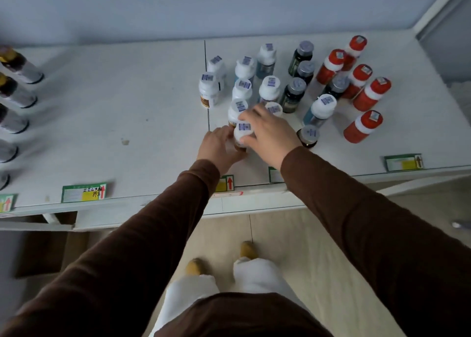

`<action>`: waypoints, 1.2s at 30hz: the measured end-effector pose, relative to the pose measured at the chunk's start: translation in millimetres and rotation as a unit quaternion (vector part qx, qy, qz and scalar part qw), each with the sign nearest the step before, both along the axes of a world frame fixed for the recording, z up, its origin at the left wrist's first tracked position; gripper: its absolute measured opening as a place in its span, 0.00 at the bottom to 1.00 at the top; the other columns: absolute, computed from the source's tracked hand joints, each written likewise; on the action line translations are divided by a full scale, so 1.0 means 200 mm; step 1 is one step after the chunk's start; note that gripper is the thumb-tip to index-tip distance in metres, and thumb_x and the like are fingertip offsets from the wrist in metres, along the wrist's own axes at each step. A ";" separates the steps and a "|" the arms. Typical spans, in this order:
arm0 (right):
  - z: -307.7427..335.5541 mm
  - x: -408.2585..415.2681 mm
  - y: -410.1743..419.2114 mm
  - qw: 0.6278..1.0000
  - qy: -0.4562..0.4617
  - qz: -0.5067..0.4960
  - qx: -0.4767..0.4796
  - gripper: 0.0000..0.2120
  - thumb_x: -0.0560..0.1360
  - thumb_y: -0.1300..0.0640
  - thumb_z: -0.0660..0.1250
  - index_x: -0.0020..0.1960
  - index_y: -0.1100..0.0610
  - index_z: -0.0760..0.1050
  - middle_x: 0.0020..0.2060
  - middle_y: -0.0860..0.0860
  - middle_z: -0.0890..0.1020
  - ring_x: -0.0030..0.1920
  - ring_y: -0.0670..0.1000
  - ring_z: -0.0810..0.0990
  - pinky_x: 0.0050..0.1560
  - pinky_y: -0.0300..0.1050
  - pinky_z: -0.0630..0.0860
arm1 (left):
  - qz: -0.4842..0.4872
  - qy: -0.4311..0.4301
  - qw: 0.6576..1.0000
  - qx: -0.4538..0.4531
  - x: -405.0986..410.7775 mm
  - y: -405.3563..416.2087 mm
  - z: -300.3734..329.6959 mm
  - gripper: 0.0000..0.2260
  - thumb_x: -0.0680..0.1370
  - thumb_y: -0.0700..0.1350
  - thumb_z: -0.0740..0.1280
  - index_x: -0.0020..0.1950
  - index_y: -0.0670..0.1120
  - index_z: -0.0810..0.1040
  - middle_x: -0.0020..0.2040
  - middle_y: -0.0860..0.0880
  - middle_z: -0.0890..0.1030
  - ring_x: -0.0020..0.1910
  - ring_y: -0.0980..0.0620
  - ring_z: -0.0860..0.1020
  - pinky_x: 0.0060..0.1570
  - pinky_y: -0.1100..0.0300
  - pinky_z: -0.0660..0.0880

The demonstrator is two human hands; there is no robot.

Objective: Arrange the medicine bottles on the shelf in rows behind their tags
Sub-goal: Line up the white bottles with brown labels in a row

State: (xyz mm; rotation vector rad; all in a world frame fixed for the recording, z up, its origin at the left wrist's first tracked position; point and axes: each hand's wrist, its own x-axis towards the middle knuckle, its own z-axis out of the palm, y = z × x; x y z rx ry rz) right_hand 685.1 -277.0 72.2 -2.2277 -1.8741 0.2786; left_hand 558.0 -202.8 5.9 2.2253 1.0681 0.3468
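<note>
Both hands close on one white bottle (243, 132) near the shelf (102, 107) front: left hand (219, 145) curls around its side, right hand (267, 132) pinches the cap. Best to slide it straight behind its tag (225, 183), upright, clear of neighbours.

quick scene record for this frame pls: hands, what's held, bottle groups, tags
left hand: grips the white-capped bottle from its left
right hand: fingers curled over the same bottle's cap
white-capped group: upright, rough rows behind the held bottle
dark grey-capped bottles: upright, middle of shelf
red bottles: upright, loose cluster at right
tags: along the shelf front edge
far left: row of dark bottles, blurred
</note>
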 end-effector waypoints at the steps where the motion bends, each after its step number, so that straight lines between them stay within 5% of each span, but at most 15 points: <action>1: -0.01 0.00 0.01 1.000 0.002 0.007 -0.003 0.19 0.74 0.53 0.68 0.63 0.56 0.71 0.58 0.55 0.73 0.51 0.60 0.78 0.46 0.51 0.75 | 0.010 0.011 1.000 0.009 0.02 -0.01 0.00 0.16 0.68 0.51 0.73 0.49 0.44 0.76 0.44 0.45 0.79 0.45 0.44 0.75 0.47 0.54 0.67; 4: -0.02 0.00 0.02 1.000 0.014 0.014 -0.007 0.18 0.74 0.53 0.67 0.62 0.56 0.72 0.59 0.54 0.74 0.51 0.60 0.79 0.47 0.50 0.75 | 0.043 -0.003 0.999 -0.023 0.05 -0.03 -0.01 0.14 0.68 0.50 0.72 0.49 0.44 0.76 0.44 0.45 0.80 0.45 0.43 0.76 0.50 0.51 0.71; 7: 0.01 0.05 0.03 0.997 0.075 -0.013 0.005 0.17 0.75 0.51 0.68 0.62 0.56 0.75 0.58 0.53 0.76 0.53 0.56 0.78 0.50 0.47 0.71 | 0.063 -0.105 0.975 -0.184 0.01 -0.04 0.01 0.17 0.68 0.48 0.75 0.53 0.48 0.77 0.47 0.48 0.83 0.47 0.48 0.80 0.50 0.53 0.77; 10: 0.10 0.11 0.05 0.976 0.199 -0.084 0.028 0.17 0.73 0.46 0.70 0.58 0.54 0.79 0.51 0.50 0.82 0.49 0.50 0.80 0.51 0.45 0.74 | 0.025 -0.238 0.904 -0.353 -0.06 0.00 0.07 0.16 0.70 0.40 0.76 0.55 0.43 0.76 0.50 0.44 0.83 0.49 0.48 0.81 0.54 0.55 0.78; 14: 0.25 0.14 0.10 0.934 0.332 -0.124 0.039 0.21 0.69 0.38 0.72 0.48 0.56 0.81 0.33 0.48 0.82 0.31 0.47 0.78 0.39 0.49 0.79 | -0.011 -0.320 0.798 -0.511 -0.15 0.07 0.20 0.13 0.75 0.45 0.70 0.58 0.42 0.77 0.53 0.43 0.82 0.54 0.44 0.80 0.61 0.53 0.76; 19: 0.37 0.07 0.17 0.920 0.362 -0.132 0.071 0.28 0.65 0.33 0.72 0.46 0.58 0.79 0.31 0.49 0.79 0.30 0.47 0.76 0.36 0.47 0.76 | -0.017 -0.349 0.754 -0.556 -0.21 0.12 0.32 0.24 0.78 0.47 0.64 0.70 0.35 0.68 0.63 0.37 0.77 0.61 0.39 0.78 0.65 0.50 0.73; 22: 0.40 0.04 0.20 0.925 0.361 -0.090 0.076 0.18 0.70 0.39 0.73 0.48 0.54 0.82 0.34 0.46 0.79 0.34 0.45 0.76 0.38 0.43 0.75 | -0.032 -0.338 0.777 -0.530 -0.24 0.14 0.37 0.17 0.76 0.42 0.67 0.64 0.40 0.76 0.61 0.41 0.79 0.61 0.42 0.78 0.63 0.52 0.74; 28: 0.41 -0.06 0.25 0.945 0.327 0.012 0.026 0.19 0.77 0.51 0.69 0.66 0.53 0.77 0.61 0.48 0.81 0.59 0.45 0.79 0.65 0.42 0.73 | 0.039 -0.241 0.929 -0.277 -0.31 0.17 0.43 0.17 0.68 0.41 0.77 0.55 0.47 0.78 0.49 0.46 0.83 0.47 0.49 0.82 0.52 0.55 0.79; 36: 0.35 -0.45 0.42 0.977 0.195 0.081 0.031 0.16 0.74 0.52 0.71 0.61 0.52 0.78 0.56 0.50 0.80 0.53 0.49 0.77 0.55 0.44 0.72 | 0.082 -0.173 0.968 -0.159 -0.70 0.28 0.37 0.19 0.67 0.43 0.76 0.56 0.50 0.77 0.51 0.50 0.83 0.51 0.49 0.81 0.55 0.54 0.78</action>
